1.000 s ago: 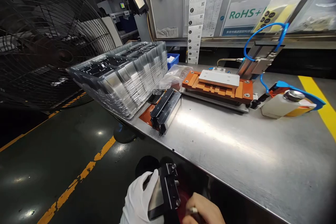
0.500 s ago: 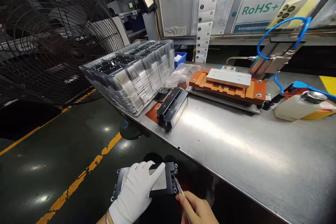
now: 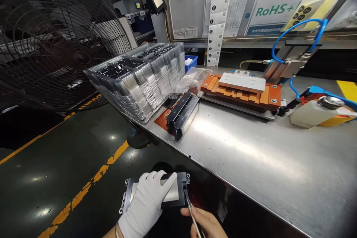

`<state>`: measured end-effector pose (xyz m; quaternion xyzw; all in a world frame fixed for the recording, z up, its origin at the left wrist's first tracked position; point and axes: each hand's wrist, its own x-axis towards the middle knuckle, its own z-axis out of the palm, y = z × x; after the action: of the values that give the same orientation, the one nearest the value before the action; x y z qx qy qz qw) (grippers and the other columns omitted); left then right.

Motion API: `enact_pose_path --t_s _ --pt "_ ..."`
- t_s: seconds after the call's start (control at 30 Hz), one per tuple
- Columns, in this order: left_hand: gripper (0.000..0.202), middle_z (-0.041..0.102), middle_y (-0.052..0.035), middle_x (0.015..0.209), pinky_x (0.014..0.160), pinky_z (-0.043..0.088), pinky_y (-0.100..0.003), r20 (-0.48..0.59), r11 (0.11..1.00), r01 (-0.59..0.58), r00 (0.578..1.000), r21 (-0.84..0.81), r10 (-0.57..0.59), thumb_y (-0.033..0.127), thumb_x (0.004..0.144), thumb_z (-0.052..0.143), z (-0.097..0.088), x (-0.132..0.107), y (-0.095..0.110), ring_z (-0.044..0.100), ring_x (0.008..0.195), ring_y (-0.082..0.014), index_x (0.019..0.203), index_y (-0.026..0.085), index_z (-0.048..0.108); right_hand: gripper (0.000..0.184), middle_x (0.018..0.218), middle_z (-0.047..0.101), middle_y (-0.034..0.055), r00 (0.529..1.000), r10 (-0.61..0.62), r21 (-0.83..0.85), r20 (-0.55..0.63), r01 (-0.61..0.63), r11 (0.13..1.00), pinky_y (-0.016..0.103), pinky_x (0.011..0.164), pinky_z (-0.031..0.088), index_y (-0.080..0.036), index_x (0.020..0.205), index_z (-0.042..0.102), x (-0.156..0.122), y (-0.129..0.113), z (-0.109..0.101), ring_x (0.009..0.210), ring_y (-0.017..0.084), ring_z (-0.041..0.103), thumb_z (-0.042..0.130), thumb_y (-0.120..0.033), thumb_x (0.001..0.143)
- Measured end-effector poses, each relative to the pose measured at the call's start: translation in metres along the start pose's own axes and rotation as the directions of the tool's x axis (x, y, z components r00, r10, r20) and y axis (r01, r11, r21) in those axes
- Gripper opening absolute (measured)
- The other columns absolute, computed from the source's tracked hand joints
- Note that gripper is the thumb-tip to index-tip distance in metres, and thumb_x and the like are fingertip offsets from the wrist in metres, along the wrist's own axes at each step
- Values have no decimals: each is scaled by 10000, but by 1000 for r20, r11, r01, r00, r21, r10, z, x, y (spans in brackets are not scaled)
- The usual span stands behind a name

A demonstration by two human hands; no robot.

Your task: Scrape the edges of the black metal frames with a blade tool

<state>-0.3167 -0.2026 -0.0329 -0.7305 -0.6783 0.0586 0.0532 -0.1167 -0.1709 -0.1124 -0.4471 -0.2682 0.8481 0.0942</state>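
My left hand [image 3: 145,200], in a white glove, grips a black rectangular plastic part [image 3: 182,195] with a pale silvery plate [image 3: 172,191] set in its face. Small ring-shaped lugs stick out at the part's corners. My bare right hand [image 3: 205,223] is closed around a slim pointed hand tool [image 3: 192,214] with a narrow tip and pale handle; its exact kind is unclear. That tip meets the part's right end, beside small dark openings. Both hands are low in front of me, short of the bench edge.
Similar black parts [image 3: 182,117] lie on the metal bench [image 3: 237,148], beside a tall stack of clear plastic trays [image 3: 150,85]. Behind stands an orange fixture [image 3: 240,93] with blue air hoses. A white bottle [image 3: 312,113] is right; a large fan [image 3: 80,57] is left.
The tool's tip has moved up and slightly left along the part's right end, and its handle stands steeper. My right fingers have shifted slightly left. The left hand keeps its grip.
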Motion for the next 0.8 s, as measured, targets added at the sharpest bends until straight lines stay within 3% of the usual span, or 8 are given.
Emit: enact_pose_path --t_s 0.07,0.13,0.2,0.27,0.37,0.47,0.67,0.8 --pt "823 649 -86 1181 840 508 -475 19 1000 2 1000 -21 -1 -50 673 480 0 -1 -3 625 985 -289 1417 301 461 815 552 616 -2 993 -117 -132 -8 115 985 223 515 446 -170 1161 723 -7 -7 -10 494 123 555 592 -840 717" --pt "840 634 -99 1210 838 501 -487 43 1000 1 999 -24 0 -44 683 482 0 -1 -5 621 999 -300 1445 305 427 654 719 682 23 936 -352 -471 -13 305 828 276 650 538 -279 1265 683 -13 -16 -24 649 166 645 472 -757 872" --pt "829 625 -116 1230 841 495 -504 56 1000 -5 998 -21 6 -27 710 490 1 -1 -7 620 1003 -310 1463 308 405 500 825 692 26 804 -592 -795 64 399 457 312 730 566 -386 1312 639 -16 -24 -36 750 186 676 397 -651 965" --pt "787 626 -125 1225 832 497 -510 60 1000 -14 998 -19 15 -1 748 498 1 -2 -8 623 998 -316 1463 312 404 434 802 677 17 654 -730 -922 198 377 88 314 658 573 -421 1334 608 -17 -32 -43 705 181 677 373 -577 1004" --pt "774 634 -125 1213 821 498 -497 58 1000 -25 998 -10 25 -7 766 486 0 -5 -8 629 994 -311 1463 320 405 408 746 660 10 484 -789 -915 378 324 -240 292 535 553 -362 1327 622 -15 -38 -43 610 163 661 366 -485 1033" --pt "780 641 -131 1216 823 494 -495 64 999 -41 997 -4 42 -31 755 468 -4 -6 -8 633 989 -305 1453 314 420 408 736 646 14 415 -795 -894 443 272 -356 295 505 546 -313 1306 633 -15 -40 -39 575 159 638 352 -446 1043" --pt "784 642 -117 1172 794 485 -487 121 992 -96 987 -77 105 -20 707 456 -18 -4 -13 622 995 -321 1409 327 445 411 769 642 21 442 -766 -884 467 247 -397 286 521 537 -332 1345 585 -17 -43 -39 596 157 615 312 -424 1053" --pt "853 632 -96 1176 778 493 -475 210 979 -166 959 -119 189 -14 627 477 -35 -1 -19 607 931 -311 1402 336 418 425 761 647 24 418 -742 -852 524 269 -450 267 515 509 -306 1316 614 -19 -47 -37 587 152 609 289 -402 1059"
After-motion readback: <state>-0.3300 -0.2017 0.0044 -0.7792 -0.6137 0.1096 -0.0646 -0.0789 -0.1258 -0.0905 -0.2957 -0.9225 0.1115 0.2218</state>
